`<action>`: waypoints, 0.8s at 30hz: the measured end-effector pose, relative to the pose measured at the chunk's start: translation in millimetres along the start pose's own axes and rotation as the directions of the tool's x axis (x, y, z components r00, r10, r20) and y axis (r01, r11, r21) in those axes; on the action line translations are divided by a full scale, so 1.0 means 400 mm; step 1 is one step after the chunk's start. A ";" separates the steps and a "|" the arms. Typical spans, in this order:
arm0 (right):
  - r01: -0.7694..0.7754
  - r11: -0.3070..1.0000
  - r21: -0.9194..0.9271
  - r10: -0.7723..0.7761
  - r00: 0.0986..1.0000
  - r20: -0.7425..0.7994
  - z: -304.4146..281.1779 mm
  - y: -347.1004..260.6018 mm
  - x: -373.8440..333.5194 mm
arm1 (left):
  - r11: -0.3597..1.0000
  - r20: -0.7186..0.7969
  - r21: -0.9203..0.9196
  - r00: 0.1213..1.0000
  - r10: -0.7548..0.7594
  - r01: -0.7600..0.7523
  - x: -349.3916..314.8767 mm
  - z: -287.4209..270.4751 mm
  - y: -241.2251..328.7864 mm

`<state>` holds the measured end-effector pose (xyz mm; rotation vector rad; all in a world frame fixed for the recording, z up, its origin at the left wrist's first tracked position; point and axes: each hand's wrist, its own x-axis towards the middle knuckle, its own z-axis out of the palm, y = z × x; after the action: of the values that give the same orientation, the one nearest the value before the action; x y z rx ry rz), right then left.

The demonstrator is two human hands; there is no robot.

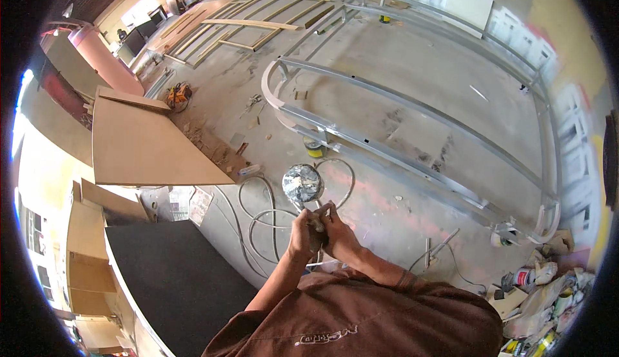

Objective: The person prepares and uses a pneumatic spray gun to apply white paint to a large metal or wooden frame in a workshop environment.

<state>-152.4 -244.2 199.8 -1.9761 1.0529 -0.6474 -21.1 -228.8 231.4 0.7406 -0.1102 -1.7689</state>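
My left hand (pixel 301 235) and right hand (pixel 340 238) close together around a small thing (pixel 317 227); I can't tell what it is. It sits between them, in front of my brown shirt (pixel 387 315). Just past my fingers is a round, paint-splashed pot (pixel 303 183). A hose (pixel 247 221) loops on the floor (pixel 380 218) near it. Farther off stands a big metal frame (pixel 412 109).

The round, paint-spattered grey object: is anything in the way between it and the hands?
Nothing visible blocks the round object from the left hand or right hand; it shows just beyond them. Grey hose loops beside it.
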 end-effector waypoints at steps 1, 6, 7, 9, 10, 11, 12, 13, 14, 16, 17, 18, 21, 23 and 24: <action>0.028 0.999 -0.015 -0.028 0.999 0.019 -0.002 0.011 -0.001 | 0.999 0.048 0.037 0.998 -0.034 0.032 -0.003 0.011 -0.001; -0.036 0.998 -0.058 0.035 0.999 -0.028 -0.028 -0.005 -0.018 | 0.854 -0.055 0.518 0.998 -0.031 0.055 0.005 -0.067 -0.015; -0.023 0.998 -0.060 0.022 1.000 -0.018 -0.024 0.008 -0.021 | 0.792 -0.030 0.607 0.998 -0.057 0.063 0.009 -0.083 -0.014; -0.002 0.998 -0.063 0.002 1.000 0.000 -0.022 0.017 -0.026 | 0.772 -0.024 0.630 0.995 -0.094 0.088 0.011 -0.094 -0.011; -0.017 0.997 -0.073 0.018 1.000 0.005 -0.025 0.013 -0.029 | 0.744 -0.018 0.658 0.990 -0.141 0.118 0.010 -0.091 -0.008; -0.033 0.996 -0.082 0.034 0.999 0.011 -0.028 0.009 -0.031 | 0.781 0.006 0.618 0.993 -0.120 0.090 0.003 -0.087 -0.011; -0.030 0.996 -0.086 0.031 0.999 0.017 -0.030 0.005 -0.033 | 0.786 0.006 0.612 0.993 -0.115 0.087 -0.011 -0.057 -0.004; -0.039 0.994 -0.104 0.040 0.999 0.003 -0.029 -0.001 -0.035 | 0.712 -0.067 0.693 0.993 -0.096 0.116 -0.028 -0.015 0.014; -0.050 0.991 -0.121 0.049 0.999 -0.012 -0.027 -0.003 -0.036 | 0.630 -0.139 0.762 0.988 -0.069 0.151 -0.034 0.005 0.024; -0.036 0.995 -0.088 0.037 0.999 0.019 -0.009 0.024 -0.035 | 0.570 -0.147 0.808 0.988 -0.051 0.150 -0.030 -0.007 0.030; -0.031 0.998 -0.053 0.033 0.999 0.040 -0.002 0.035 -0.036 | 0.499 -0.152 0.853 0.987 -0.043 0.153 -0.029 -0.011 0.032; -0.027 0.998 -0.054 0.030 0.998 0.049 0.004 0.034 -0.041 | 0.506 -0.157 0.849 0.987 -0.037 0.154 -0.031 -0.013 0.030; -0.125 0.992 -0.033 0.123 0.992 -0.038 0.009 0.025 -0.048 | 0.603 -0.226 0.781 0.974 0.025 0.165 -0.046 0.036 0.027; 0.039 0.999 -0.032 -0.041 0.998 -0.046 -0.004 0.023 -0.041 | 0.575 -0.215 0.803 0.976 0.033 0.157 -0.044 0.026 0.029; 0.041 0.999 -0.036 -0.042 0.998 -0.045 -0.006 0.022 -0.038 | 0.543 -0.193 0.827 0.981 0.038 0.142 -0.041 0.016 0.031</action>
<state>-166.0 -235.2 192.7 -2.0268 1.0599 -0.7036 -11.7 -220.2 249.1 1.6245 -0.8822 -1.6304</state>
